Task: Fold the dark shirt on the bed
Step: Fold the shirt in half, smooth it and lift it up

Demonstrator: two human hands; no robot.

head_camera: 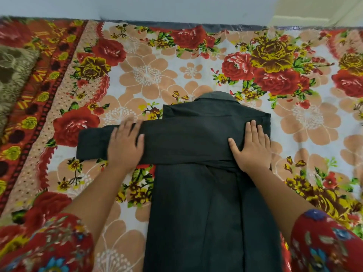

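The dark shirt (206, 203) lies flat on the flowered bed sheet (149, 75), collar away from me and hem toward me. Both long sides are folded in, so the body is a narrow strip. One sleeve (176, 142) crosses the chest sideways, its cuff end sticking out past the left side. My left hand (125, 144) lies flat on that sleeve near its left end, fingers straight. My right hand (252, 146) presses flat on the shirt's right shoulder, where the sleeve folds over.
A brownish patterned cushion or blanket (13, 79) lies at the far left of the bed. A pale wall (157, 6) runs along the bed's far edge. My flowered sleeves fill the lower corners.
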